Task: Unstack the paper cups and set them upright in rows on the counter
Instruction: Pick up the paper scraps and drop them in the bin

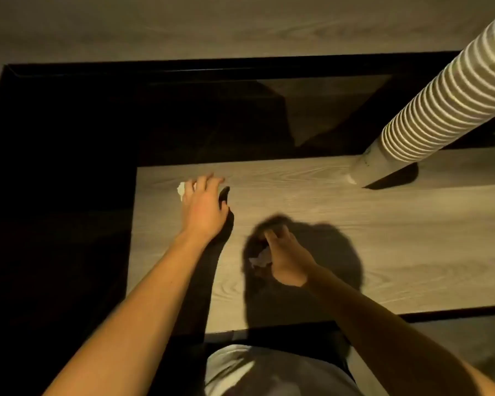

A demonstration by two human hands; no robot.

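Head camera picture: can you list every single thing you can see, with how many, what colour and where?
Stack of paper cups: one tall stack, white with ribbed rims, standing on the counter at the far right, running out of the top of the picture.
Counter: one, light wood grain, across the middle.
Dark surface: one, black and glossy, left of and behind the counter.
Scrap under left hand: one, white, crumpled, near the counter's left edge; what it is, I cannot tell.
Scrap at right hand: one, pale, crumpled, in shadow mid-counter.
Left hand: one, fingers spread over the white scrap.
Right hand: one, fingers curled around the pale scrap.
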